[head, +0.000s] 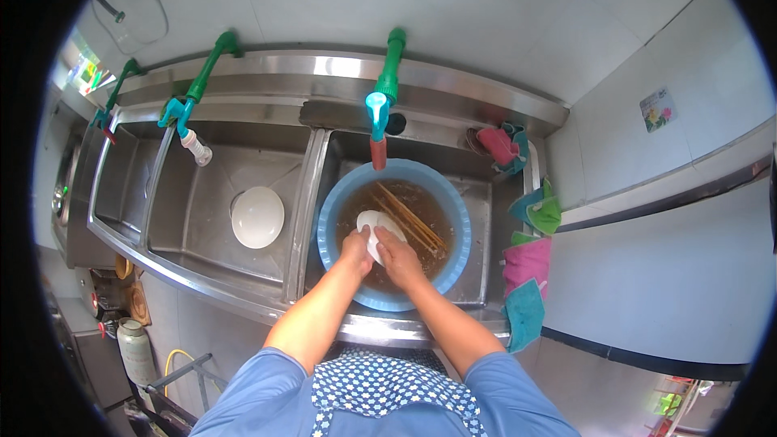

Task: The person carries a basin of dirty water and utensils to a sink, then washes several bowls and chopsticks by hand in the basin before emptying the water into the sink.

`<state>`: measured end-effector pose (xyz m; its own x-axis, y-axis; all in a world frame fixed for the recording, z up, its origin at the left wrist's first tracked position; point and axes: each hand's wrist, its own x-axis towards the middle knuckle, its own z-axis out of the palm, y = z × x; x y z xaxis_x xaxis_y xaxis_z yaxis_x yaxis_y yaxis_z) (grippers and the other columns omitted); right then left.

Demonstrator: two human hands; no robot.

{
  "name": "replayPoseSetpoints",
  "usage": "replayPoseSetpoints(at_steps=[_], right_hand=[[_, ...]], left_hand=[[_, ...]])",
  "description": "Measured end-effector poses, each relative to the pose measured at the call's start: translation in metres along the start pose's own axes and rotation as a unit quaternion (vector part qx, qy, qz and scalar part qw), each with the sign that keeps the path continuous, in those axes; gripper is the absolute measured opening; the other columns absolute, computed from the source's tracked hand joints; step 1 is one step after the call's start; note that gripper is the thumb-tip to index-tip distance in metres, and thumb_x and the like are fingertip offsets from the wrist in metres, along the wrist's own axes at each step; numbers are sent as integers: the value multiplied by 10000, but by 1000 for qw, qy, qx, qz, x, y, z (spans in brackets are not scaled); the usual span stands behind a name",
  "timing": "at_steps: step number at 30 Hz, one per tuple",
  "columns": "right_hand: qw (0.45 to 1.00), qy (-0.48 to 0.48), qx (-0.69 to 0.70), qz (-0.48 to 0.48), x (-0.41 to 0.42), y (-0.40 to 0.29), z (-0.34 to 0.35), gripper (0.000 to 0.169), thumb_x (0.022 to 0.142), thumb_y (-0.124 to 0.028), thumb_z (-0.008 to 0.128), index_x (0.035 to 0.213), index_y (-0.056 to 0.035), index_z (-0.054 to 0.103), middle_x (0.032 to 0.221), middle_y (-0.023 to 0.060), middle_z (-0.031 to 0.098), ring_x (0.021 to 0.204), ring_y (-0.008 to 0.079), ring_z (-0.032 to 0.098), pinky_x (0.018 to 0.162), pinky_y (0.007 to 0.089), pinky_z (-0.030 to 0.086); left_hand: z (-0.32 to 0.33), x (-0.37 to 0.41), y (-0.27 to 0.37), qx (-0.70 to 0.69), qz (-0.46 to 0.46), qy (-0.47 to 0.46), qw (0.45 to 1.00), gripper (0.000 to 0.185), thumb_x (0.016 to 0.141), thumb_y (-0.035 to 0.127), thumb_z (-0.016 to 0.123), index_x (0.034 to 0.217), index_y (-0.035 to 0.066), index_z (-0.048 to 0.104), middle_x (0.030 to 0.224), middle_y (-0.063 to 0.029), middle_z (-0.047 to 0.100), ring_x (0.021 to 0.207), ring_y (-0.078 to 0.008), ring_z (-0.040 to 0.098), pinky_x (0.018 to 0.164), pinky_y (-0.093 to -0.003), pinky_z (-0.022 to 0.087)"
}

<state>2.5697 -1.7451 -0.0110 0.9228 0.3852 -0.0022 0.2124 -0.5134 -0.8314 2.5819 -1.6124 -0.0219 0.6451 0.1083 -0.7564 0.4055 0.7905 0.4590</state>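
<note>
My left hand (358, 251) and my right hand (397, 257) both grip white dishes (381, 226) over a light blue plastic basin (455, 273). The dishes overlap, so I cannot tell exactly how many there are. Cloudy brownish water fills much of the basin, and a bundle of wooden chopsticks (413, 218) lies in it just beyond my right hand. The basin stands in the right bay of a stainless steel sink. A white plate or shallow bowl (257, 217) rests on the floor of the middle bay.
A teal tap with a red nozzle (378, 152) overhangs the basin's far rim. Another teal tap with a white nozzle (197, 149) reaches over the middle bay. Pink, green and teal cloths (527, 267) hang along the sink's right edge. A metal divider (303, 212) separates the bays.
</note>
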Motion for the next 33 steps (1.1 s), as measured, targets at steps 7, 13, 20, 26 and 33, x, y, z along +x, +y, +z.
replayPoseSetpoints(at_steps=[7,13,20,26,33], right_hand=[[968,-42,-26,244,22,48,4,393,975,-314,478,1179,-17,637,1233,226,609,1150,379,576,984,437,434],[888,179,159,394,31,107,15,357,953,-245,538,1170,18,646,1167,169,670,1081,269,617,928,353,453],[990,51,-129,10,3,-10,29,491,1006,-323,382,1370,-10,487,1437,217,449,1377,334,369,1135,428,271],[959,-17,68,274,32,76,11,542,1011,-391,395,1319,34,529,1357,260,516,1286,371,479,1087,388,355],[808,-9,448,383,41,131,11,587,990,-422,526,1287,82,480,1216,194,611,1033,246,632,885,367,502]], left_hand=[[-21,5,-2,-64,52,16,996,338,1021,137,461,1338,23,423,1252,-182,555,1140,-325,581,988,-462,485],[-11,2,1,-47,6,-61,997,436,996,162,523,1383,3,402,1346,-196,512,1227,-354,534,1036,-523,451],[-30,22,-18,-180,-36,-40,982,437,952,91,574,1335,-56,423,1265,-210,564,1154,-350,586,996,-476,495],[-29,2,3,-23,-120,-139,983,444,945,74,589,1332,-74,429,1283,-227,559,1179,-337,581,1028,-475,487],[9,-14,27,-4,-127,-134,983,442,944,122,618,1315,-62,461,1278,-199,575,1180,-320,584,1020,-451,498]])
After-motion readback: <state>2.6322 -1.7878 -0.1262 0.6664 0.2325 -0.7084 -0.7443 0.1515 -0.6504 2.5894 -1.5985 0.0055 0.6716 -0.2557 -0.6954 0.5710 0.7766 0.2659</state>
